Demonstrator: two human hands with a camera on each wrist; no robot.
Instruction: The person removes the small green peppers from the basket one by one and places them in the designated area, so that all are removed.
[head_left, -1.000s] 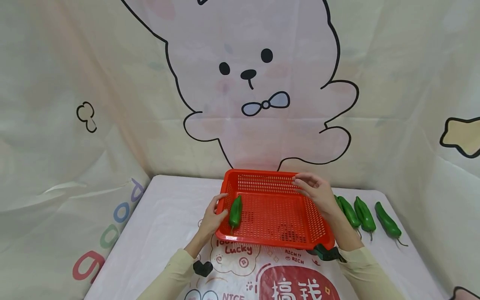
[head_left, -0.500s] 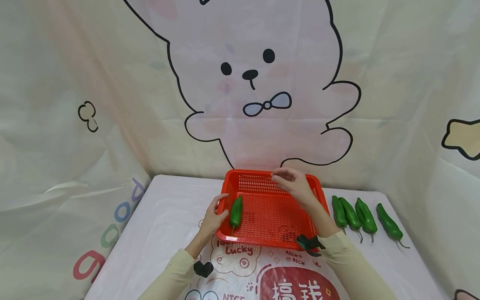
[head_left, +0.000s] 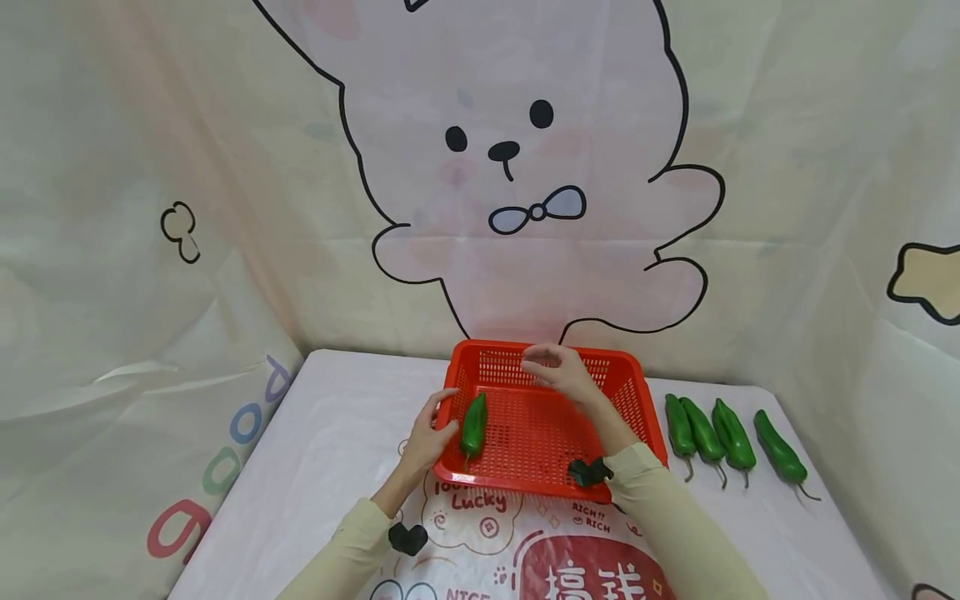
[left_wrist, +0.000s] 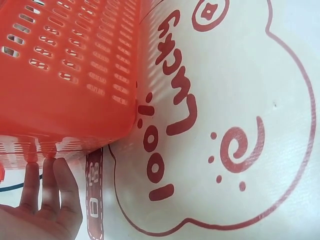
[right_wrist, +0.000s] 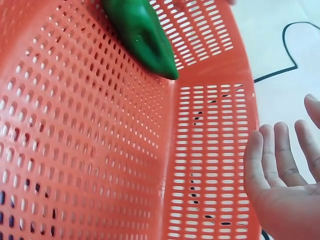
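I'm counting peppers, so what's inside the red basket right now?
One green pepper lies inside the red basket, along its left wall. The right hand hovers over the far part, and its forearm covers a strip of the floor, so nothing can be told there.

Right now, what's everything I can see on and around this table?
Basket: one, red, perforated plastic, middle of the table.
Pepper in basket: one, green, lying at the basket's left end.
Peppers on table: four, green, in a row right of the basket.
Tablecloth: one, white with red cartoon print and lettering, covering the table.
Backdrop: one, pale cloth with a drawn rabbit, behind and beside the table.
Left hand: holds the basket's left rim, fingers under its edge.
Right hand: open, over the far side of the basket, holding nothing.
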